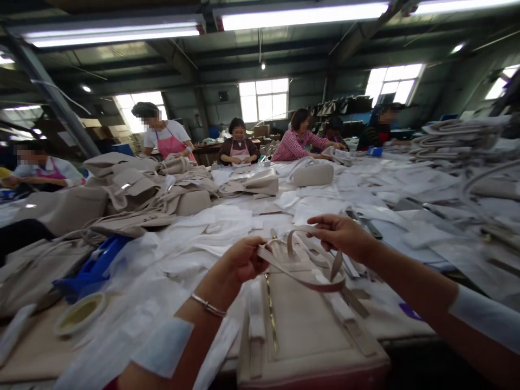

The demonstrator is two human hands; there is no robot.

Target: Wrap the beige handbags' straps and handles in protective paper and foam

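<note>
A beige bag (309, 314) lies at the table's near edge, in front of me. Above its far end, my left hand (246, 259) pinches a thin beige strap (298, 279), which loops down and across to the right. My right hand (339, 234) has its thumb and fingers closed on another stretch of strap. A gold zipper (271, 314) runs along the bag's left part. White wrapping covers parts of the straps at both sides of the bag.
A blue tape dispenser (91, 271) and a roll of tape (80, 313) lie at left, near heaped beige bags (154, 195). White sheets (207, 227) spread over the table. Several people work across it. Stacked beige pieces (455, 138) stand at far right.
</note>
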